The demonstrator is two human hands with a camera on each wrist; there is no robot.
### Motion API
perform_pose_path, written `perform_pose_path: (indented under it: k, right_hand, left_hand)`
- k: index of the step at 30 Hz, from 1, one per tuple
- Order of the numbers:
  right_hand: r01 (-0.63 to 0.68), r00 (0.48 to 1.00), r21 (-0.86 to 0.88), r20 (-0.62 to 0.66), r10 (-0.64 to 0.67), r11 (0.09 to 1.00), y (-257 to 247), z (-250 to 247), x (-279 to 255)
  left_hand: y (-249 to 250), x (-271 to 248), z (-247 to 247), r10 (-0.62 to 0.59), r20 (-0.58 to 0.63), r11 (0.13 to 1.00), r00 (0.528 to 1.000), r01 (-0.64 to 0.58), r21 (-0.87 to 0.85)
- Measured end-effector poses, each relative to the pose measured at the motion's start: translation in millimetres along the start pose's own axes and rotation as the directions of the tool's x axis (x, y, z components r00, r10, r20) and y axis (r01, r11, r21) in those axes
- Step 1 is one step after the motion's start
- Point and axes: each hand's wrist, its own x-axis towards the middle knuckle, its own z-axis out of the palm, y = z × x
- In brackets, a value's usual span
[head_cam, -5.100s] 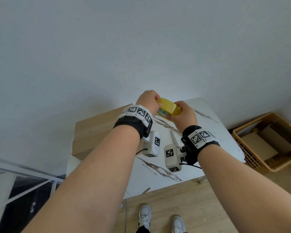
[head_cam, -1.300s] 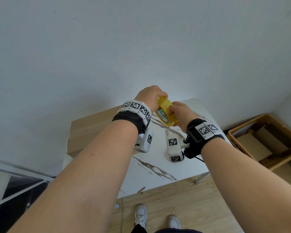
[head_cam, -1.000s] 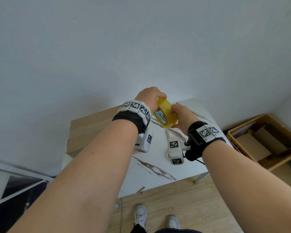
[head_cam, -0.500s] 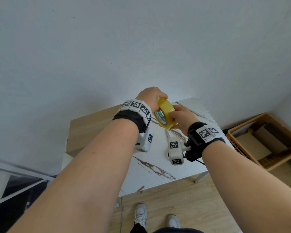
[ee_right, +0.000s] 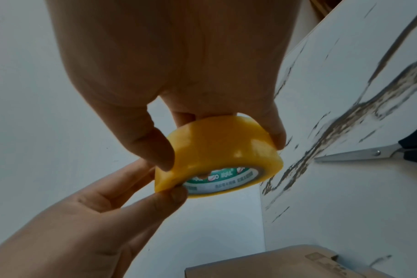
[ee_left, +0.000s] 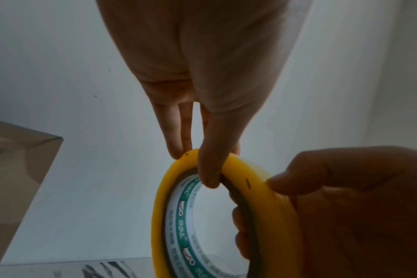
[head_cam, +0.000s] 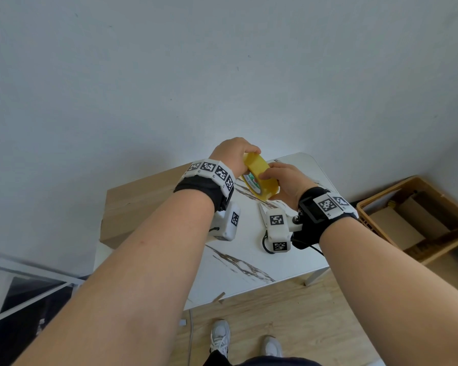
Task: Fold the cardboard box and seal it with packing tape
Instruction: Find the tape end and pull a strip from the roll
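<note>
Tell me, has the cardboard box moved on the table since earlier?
No. The cardboard box lies at the same far left corner of the table.

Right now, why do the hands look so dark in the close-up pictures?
Left wrist view: the right hand is a backlit silhouette against the bright wall. Right wrist view: both hands shadowed, table streaks blurred. Head view: evenly lit, edges bent by the wide lens.

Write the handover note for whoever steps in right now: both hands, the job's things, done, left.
Left hand: pinches the top rim of the yellow tape roll, thumb inside the core.
Right hand: grips the roll's outer band, thumb on the tape face.
Roll is held in the air above the white table.
Cardboard box: on the table's left end, flaps closed.
Scissors: lying on the table.
Done: box folded.
Left: no tape end visibly pulled free; peel it, tape the seam, cut.
</note>
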Motion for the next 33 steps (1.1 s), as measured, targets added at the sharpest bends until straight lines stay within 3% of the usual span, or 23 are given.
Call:
perform_pose_path:
  k: [10, 24, 29, 33]
  right_hand:
    - [0.003, 0.998, 0.044, -0.056, 0.000, 0.999, 0.4, 4.5, 0.0]
    - [-0.008, 0.995, 0.026, -0.097, 0.010, 1.000, -0.7, 4.5, -2.6]
    - [-0.078, 0.986, 0.038, -0.145, 0.082, 0.996, -2.3, 3.6, 1.4]
    - [-0.047, 0.988, 0.023, -0.149, 0.050, 0.999, -1.8, 4.2, 1.9]
  left_hand:
    - [10.6, -0.5, -4.4, 0.043, -0.005, 0.996, 0.999, -0.042, 0.083]
    - [10.9, -0.1, -3.5, 0.038, -0.014, 0.998, 0.999, -0.037, 0.060]
    - [9.2, -0.4, -3.6, 0.036, -0.008, 0.997, 0.999, -0.035, 0.063]
    - [10.1, -1.3, -1.9, 0.046, -0.014, 0.997, 0.999, -0.045, 0.060]
